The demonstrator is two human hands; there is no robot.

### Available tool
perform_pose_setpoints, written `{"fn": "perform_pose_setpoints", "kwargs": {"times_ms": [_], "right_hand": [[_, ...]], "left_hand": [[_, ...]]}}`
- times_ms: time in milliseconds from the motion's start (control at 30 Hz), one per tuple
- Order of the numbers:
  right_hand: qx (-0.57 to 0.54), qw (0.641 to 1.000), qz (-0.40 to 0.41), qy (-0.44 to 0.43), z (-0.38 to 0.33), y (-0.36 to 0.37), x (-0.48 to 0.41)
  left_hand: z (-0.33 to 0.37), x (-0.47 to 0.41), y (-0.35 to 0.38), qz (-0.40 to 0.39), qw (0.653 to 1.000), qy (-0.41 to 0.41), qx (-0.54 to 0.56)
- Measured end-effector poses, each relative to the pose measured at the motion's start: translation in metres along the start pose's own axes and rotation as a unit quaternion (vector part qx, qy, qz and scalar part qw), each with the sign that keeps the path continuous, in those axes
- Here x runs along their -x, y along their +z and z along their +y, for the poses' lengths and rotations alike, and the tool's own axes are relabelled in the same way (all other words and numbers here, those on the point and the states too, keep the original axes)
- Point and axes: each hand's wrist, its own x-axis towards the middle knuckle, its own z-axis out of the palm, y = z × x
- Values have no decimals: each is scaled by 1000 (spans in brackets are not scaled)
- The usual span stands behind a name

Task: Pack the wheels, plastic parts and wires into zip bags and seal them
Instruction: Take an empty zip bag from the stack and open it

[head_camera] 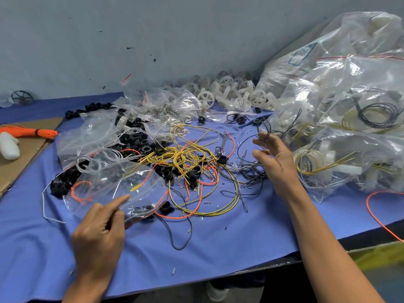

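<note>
Now the right hand (275, 158) pinches thin black wires (265, 130) at its fingertips, the other fingers spread. The zip bag (113, 184) lies toward 8 o'clock from them. The left hand (99, 228) pinches its near edge, index finger stretched out.

You faced a pale grey wall (153, 29), flecked with small dark marks, that met the far side of the bench (284, 262). A wrinkled blue cloth (218, 248) covered the bench, its dark front edge showing below. Brown cardboard (26, 154) lay at your left. The light was soft and even.
</note>
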Motion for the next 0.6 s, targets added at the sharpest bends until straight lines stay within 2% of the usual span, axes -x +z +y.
{"fn": "perform_pose_setpoints", "kwargs": {"times_ms": [67,167,300,433,600], "right_hand": [[59,996,-47,-39,-1,4,3],[76,992,-84,-48,0,8,4],[138,986,-91,-20,5,9,3],[231,965,-103,-66,7,15,7],[281,948,-84,-121,0,19,16]], "left_hand": [[1,0,0,1,1000,-1,-1],[2,0,1,1,1000,-2,-8],[3,0,0,5,1000,1,-6],[4,0,0,7,1000,-2,-2],[2,1,1,5,1000,4,-7]]}}
